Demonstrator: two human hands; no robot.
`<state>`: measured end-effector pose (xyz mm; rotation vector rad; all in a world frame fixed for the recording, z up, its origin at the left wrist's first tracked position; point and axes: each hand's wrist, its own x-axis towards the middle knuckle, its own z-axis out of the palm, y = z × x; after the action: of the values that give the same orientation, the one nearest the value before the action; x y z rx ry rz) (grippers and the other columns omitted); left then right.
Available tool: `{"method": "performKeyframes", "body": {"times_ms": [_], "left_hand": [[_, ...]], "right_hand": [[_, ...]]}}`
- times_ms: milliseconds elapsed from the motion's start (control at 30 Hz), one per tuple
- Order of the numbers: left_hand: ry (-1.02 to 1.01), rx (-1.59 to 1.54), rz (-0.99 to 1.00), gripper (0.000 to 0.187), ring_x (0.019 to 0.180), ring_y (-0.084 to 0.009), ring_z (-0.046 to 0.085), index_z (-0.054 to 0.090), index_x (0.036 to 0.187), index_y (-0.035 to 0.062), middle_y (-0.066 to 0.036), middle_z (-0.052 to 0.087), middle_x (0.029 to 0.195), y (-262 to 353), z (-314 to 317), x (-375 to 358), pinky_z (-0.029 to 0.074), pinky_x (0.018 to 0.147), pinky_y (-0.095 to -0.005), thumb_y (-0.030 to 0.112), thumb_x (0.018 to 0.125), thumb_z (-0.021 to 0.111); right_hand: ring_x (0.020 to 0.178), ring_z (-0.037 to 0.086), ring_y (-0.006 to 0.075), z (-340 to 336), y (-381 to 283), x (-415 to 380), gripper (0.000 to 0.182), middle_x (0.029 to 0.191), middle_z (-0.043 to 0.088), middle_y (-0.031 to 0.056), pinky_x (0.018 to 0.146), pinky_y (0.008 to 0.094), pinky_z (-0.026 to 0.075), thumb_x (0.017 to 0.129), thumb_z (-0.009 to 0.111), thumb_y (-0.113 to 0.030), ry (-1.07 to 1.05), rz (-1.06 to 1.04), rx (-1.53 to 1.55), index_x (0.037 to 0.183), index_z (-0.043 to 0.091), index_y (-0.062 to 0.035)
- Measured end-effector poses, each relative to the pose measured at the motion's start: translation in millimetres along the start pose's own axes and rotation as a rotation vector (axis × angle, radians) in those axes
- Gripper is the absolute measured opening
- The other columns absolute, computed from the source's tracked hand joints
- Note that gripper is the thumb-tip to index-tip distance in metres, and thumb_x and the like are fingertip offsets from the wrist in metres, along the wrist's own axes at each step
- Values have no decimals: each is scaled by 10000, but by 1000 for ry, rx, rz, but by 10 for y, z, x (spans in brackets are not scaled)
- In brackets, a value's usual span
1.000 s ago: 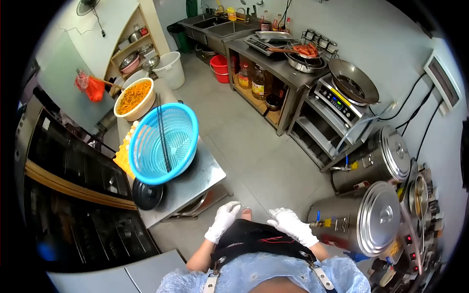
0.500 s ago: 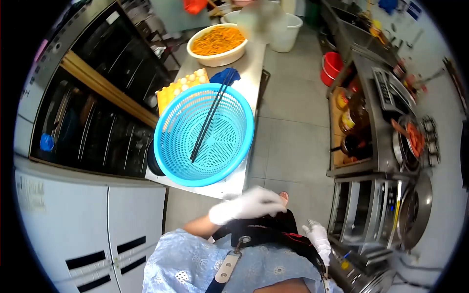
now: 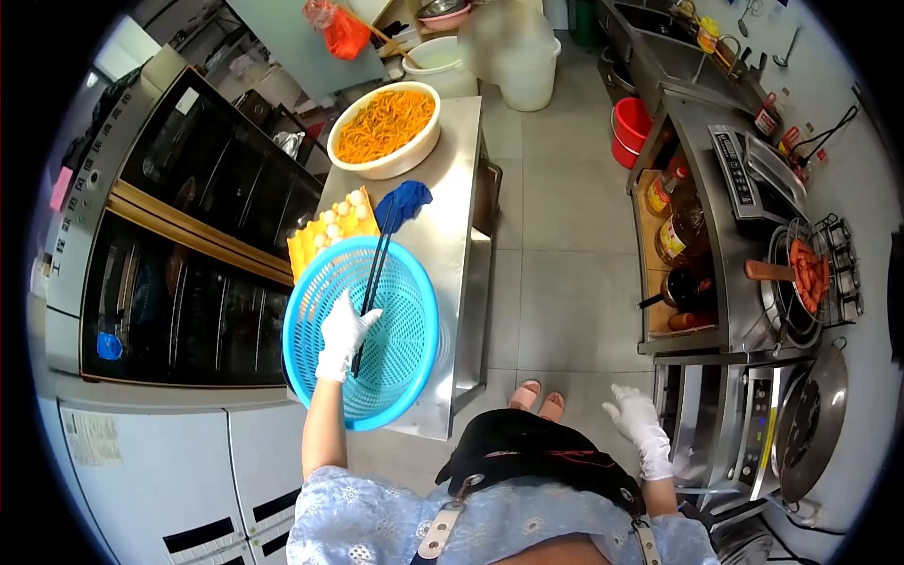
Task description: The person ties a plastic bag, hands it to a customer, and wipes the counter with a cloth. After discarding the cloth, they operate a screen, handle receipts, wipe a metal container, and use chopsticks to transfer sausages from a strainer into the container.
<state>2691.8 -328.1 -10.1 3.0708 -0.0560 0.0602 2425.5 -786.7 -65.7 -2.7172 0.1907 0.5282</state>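
Observation:
A blue plastic basket (image 3: 426, 367) stands at the near end of the steel table, with long black chopsticks (image 3: 379, 264) leaning in it. My left hand (image 3: 346, 330), in a white glove, is over the basket beside the chopsticks, its thumb spread from the fingers. Whether it touches them is unclear. My right hand (image 3: 637, 421), also gloved in white, hangs over the floor at the right with fingers apart and nothing in it. Behind the basket are a yellow tray of eggs (image 3: 330, 229) and a blue cloth (image 3: 403, 203).
A cream bowl of orange shredded food (image 3: 388, 130) sits farther back on the steel table (image 3: 443, 217). Dark glass-door cabinets line the left. At the right are a counter with an electric cooker (image 3: 736, 169), a strainer of reddish food (image 3: 808, 273) and a red bucket (image 3: 629, 132).
My left hand has moved from in front of my body up and left into the basket area. My right hand has risen slightly. The view has shifted, showing both feet.

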Motion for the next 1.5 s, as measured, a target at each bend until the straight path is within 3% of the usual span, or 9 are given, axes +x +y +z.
{"method": "performKeyframes", "body": {"times_ms": [200, 300, 333, 433, 500, 533, 667, 1400, 1500], "left_hand": [[52, -84, 157, 199, 685, -384, 616, 588, 863, 26, -214, 626, 713, -79, -352, 162, 486, 678, -462, 191, 864, 477], [-70, -502, 189, 210, 687, -137, 501, 556, 829, 9, -103, 537, 763, 213, -1426, 338, 412, 605, -289, 203, 875, 489], [76, -1096, -141, 202, 653, -122, 496, 541, 764, 40, -44, 512, 714, 892, -1811, 168, 402, 573, -284, 200, 877, 490], [-317, -1614, 487, 169, 599, -63, 386, 468, 835, 97, 0, 466, 766, 1165, -2217, 506, 325, 548, -194, 236, 930, 479], [-31, -1936, 409, 213, 621, -64, 343, 397, 812, 105, -7, 395, 771, 1871, -2129, 603, 322, 571, -197, 249, 952, 468], [-450, -1968, 715, 262, 650, -73, 314, 341, 774, 107, -3, 328, 759, 2197, -2225, 651, 325, 607, -211, 247, 960, 463], [-416, -2226, 550, 255, 560, -56, 296, 326, 762, 116, -5, 332, 762, 3534, -1910, 718, 284, 486, -166, 204, 964, 453], [-2430, -1287, 785, 196, 854, -142, 512, 557, 1030, 54, -63, 567, 1018, 7793, -493, 774, 430, 756, -282, 196, 977, 433], [-2773, -1089, 272, 222, 802, -160, 556, 576, 1041, 41, -66, 597, 987, 7848, -336, 887, 451, 729, -288, 199, 978, 435]], "right_hand": [[1105, 521, 330, -37, 10, -180, 466, 1156, 578, 177, 949, 409, 401, 867, 546, -339, -13, 165, 158, 1194, 535, -7], [1104, 515, 339, -453, -31, -273, 477, 1156, 575, 183, 956, 403, 394, 876, 540, -332, 220, 65, 234, 1228, 508, -11], [1111, 507, 334, -753, -78, -263, 485, 1168, 565, 182, 961, 403, 386, 879, 541, -326, 196, -1, 323, 1244, 491, -10], [1108, 498, 322, -1609, -161, -301, 494, 1182, 546, 169, 953, 410, 381, 886, 544, -315, 340, -323, 453, 1268, 463, -13], [1110, 497, 319, -2112, -99, -328, 480, 1181, 542, 157, 933, 411, 392, 892, 535, -317, 474, -497, 415, 1256, 471, -11], [1110, 497, 319, -2324, -48, -337, 480, 1181, 542, 157, 933, 411, 392, 892, 535, -317, 504, -464, 412, 1256, 471, -11], [1049, 527, 308, -2731, 332, -230, 442, 1110, 570, 146, 907, 406, 407, 894, 528, -306, 712, -551, 279, 1208, 506, 4], [953, 566, 217, -3147, 1770, 498, 817, 1086, 589, 101, 850, 330, 454, 686, 705, -515, 1309, 426, 643, 1301, 483, -25], [960, 570, 235, -3323, 1510, 837, 506, 1066, 595, 113, 852, 329, 452, 785, 686, -400, 1466, 580, 713, 1117, 636, -22]]}}
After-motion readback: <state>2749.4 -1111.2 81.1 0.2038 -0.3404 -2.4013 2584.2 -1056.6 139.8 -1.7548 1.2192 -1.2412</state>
